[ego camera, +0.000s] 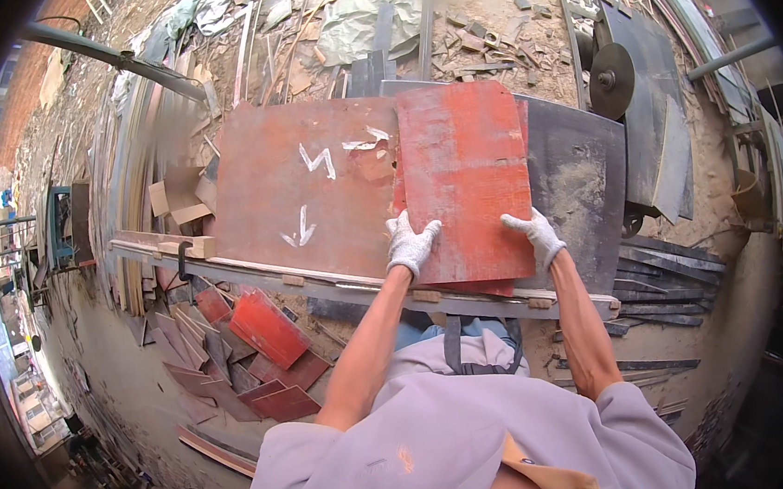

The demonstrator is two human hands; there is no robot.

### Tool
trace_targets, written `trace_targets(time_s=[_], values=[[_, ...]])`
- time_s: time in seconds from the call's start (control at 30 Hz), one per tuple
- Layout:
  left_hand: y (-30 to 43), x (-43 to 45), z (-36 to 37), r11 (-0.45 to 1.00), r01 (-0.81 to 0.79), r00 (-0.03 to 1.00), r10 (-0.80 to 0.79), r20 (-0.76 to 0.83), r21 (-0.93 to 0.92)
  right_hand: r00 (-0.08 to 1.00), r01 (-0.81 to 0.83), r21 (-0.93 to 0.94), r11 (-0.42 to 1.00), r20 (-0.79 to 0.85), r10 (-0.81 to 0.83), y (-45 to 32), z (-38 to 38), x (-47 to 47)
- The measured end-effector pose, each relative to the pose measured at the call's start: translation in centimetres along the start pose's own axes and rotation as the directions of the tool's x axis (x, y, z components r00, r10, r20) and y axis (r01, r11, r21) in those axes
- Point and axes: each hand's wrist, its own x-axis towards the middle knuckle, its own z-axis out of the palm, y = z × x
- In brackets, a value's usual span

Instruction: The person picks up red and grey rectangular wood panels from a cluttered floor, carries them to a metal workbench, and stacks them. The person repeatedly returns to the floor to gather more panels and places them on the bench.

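In white work gloves, my left hand [410, 243] and my right hand [536, 233] grip the two long sides of a red plywood panel [466, 175], thumbs on its top face. Another red panel shows at its edges, just underneath. To the left lies a larger reddish-brown board [260, 179] with white painted marks, its right edge worn and overlapped by the panel. On the right, a dark sheet [575, 186] dusted with sawdust forms part of the work surface. Along the near edge runs a long rail [346, 290] with small wooden blocks. My fingers are hidden below the panel.
A circular saw blade [611, 81] stands exposed at the right beyond the dark sheet. Cut red panels [270, 328] lie heaped on the ground at left. Dark strips [670, 279] are stacked at right, and wood offcuts [482, 37] litter the ground ahead. A metal pole [117, 59] crosses upper left.
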Motion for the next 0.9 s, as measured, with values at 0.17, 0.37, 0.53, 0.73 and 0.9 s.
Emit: trace_targets(time_s=[0.17,0.37,0.53,0.73,0.9], values=[[1.9,-0.3,-4.6,1.000,0.023,0.990,-0.025,0.141,0.017,0.999,-0.051,0.061,0.997,0.006,0.051,-1.6,2.2,-2.5],[0.7,3.4,-9.8,0.925,0.148,0.957,-0.044,0.288,-0.349,0.995,0.101,0.038,0.994,-0.025,-0.100,-6.9,7.3,-6.5],[-1.1,9.5,-16.9,0.807,0.038,0.947,0.158,0.278,-0.590,0.987,0.158,0.129,0.979,-0.038,-0.154,-6.9,14.1,-6.6],[-10.6,14.9,-23.7,0.964,-0.103,0.986,0.067,-0.151,-0.246,0.995,0.086,-0.018,0.996,0.056,-0.085,-1.1,23.5,3.0],[-18.0,17.6,-27.6,0.997,-0.001,0.998,-0.004,-0.064,-0.082,0.994,0.111,-0.366,0.924,0.057,-0.097,2.1,28.7,6.9]])
